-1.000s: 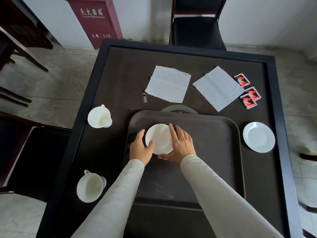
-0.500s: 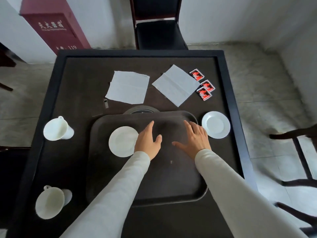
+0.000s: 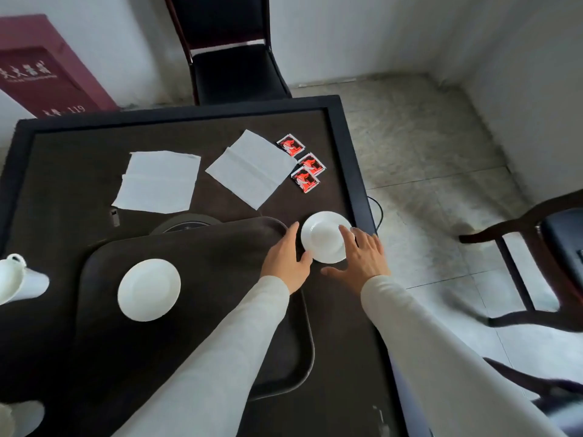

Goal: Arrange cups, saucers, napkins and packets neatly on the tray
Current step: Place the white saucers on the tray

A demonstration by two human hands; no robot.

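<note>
A dark tray (image 3: 202, 357) lies on the table with one white saucer (image 3: 149, 289) on its left half. A second white saucer (image 3: 321, 234) sits on the table just right of the tray. My left hand (image 3: 285, 260) touches its left rim with the thumb, fingers spread. My right hand (image 3: 362, 257) rests fingers on its right rim, also spread. Two white napkins (image 3: 157, 181) (image 3: 252, 168) lie flat at the back. Three red packets (image 3: 303, 164) lie beside the right napkin. A white cup (image 3: 15, 279) shows at the left edge.
The table's raised dark rim (image 3: 353, 171) runs close to the right saucer. A round dark disc (image 3: 186, 223) peeks from under the tray's far edge. Chairs stand behind the table (image 3: 233, 58) and at the right (image 3: 536, 247). A second cup (image 3: 19, 417) is partly cut off bottom left.
Both hands left the saucer set on the tray and moved right to the saucer beside the tray. The view has swung to the right.
</note>
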